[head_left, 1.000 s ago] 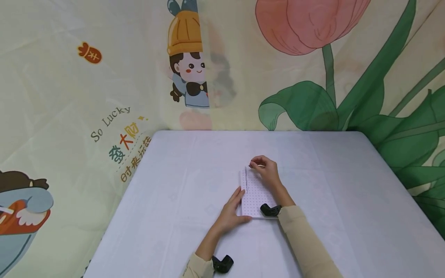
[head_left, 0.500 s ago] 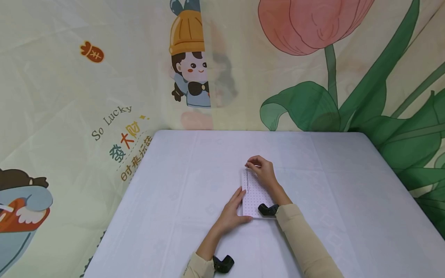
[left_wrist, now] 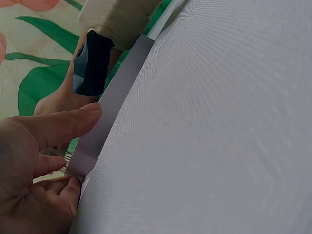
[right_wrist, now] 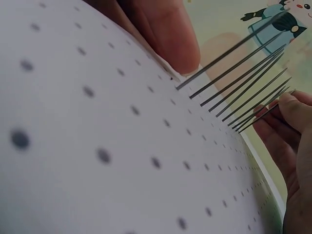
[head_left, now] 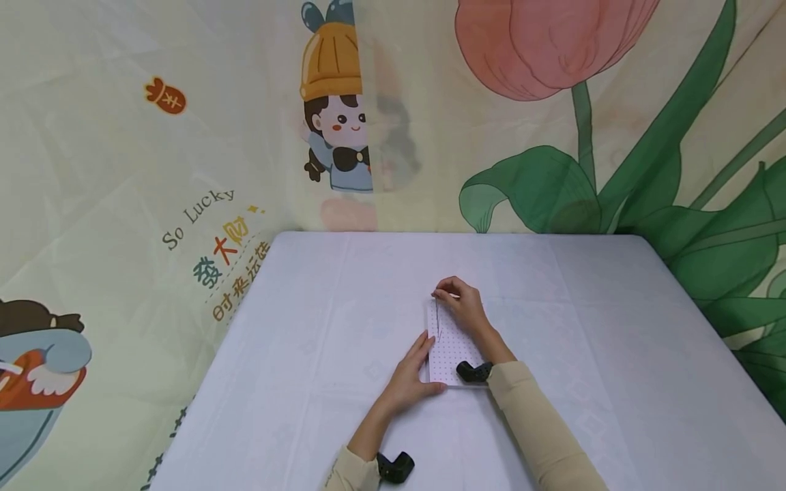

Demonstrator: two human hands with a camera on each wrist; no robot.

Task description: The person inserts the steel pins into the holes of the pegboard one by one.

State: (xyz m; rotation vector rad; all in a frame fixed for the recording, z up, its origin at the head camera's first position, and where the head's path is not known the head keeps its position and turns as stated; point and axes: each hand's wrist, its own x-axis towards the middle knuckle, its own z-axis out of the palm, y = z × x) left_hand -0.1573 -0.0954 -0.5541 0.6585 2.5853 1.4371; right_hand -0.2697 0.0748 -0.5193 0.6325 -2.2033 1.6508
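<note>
A white board with rows of small dark holes (head_left: 453, 348) lies on the table. Along its left side stands a row of several thin metal needles (right_wrist: 233, 63), upright in the board. My right hand (head_left: 464, 305) is at the far left corner, thumb and fingertips pinching the top of the farthest needle in the row, as the right wrist view shows. My left hand (head_left: 406, 383) grips the near left corner, thumb (left_wrist: 73, 124) along the near edge and fingers against the left side. One left finger (right_wrist: 178, 44) shows close beside the nearest needle.
White cloth covers the table (head_left: 331, 307) on all sides of the board. A printed backdrop (head_left: 417, 123) rises behind its far edge. Black wrist cameras (head_left: 395, 467) sit at both cuffs, the right one overhanging the board's near part.
My right hand has moved left onto the row of needles and dipped slightly, its fingertips now on a needle. The left hand keeps its place on the board.
</note>
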